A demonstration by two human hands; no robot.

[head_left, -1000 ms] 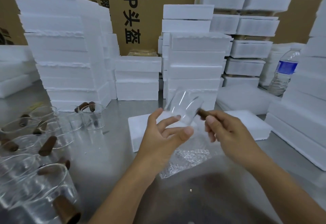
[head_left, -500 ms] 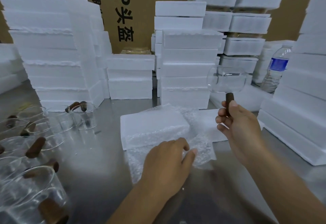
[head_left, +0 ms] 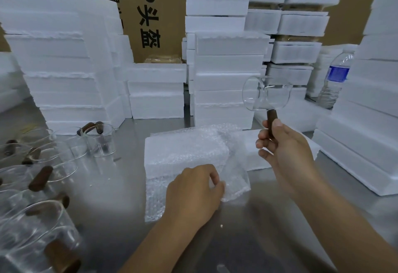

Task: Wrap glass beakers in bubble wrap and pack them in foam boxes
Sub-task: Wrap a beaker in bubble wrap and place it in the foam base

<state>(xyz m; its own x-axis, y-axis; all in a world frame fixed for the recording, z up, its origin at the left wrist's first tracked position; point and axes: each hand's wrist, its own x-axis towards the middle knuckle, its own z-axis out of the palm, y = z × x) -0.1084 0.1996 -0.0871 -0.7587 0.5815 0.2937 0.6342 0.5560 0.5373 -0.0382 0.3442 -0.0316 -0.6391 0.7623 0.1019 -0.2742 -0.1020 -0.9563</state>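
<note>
My right hand (head_left: 284, 148) grips the brown wooden handle of a clear glass beaker (head_left: 267, 96) and holds it in the air, lying on its side with its mouth to the left. A sheet of bubble wrap (head_left: 193, 156) is draped over a low white foam box (head_left: 256, 154) on the steel table. My left hand (head_left: 193, 191) pinches the near edge of the bubble wrap, fingers curled. Several more glass beakers with brown handles (head_left: 38, 178) stand at the left of the table.
Tall stacks of white foam boxes (head_left: 64, 57) line the back and both sides, with another stack (head_left: 228, 74) in the middle. A water bottle (head_left: 333, 81) stands at the right behind the foam. Cardboard cartons form the back wall. Bare steel table (head_left: 129, 197) lies near me.
My right hand lifted the beaker up and to the right, away from my left hand. My left hand came down onto the bubble wrap and took hold of its edge.
</note>
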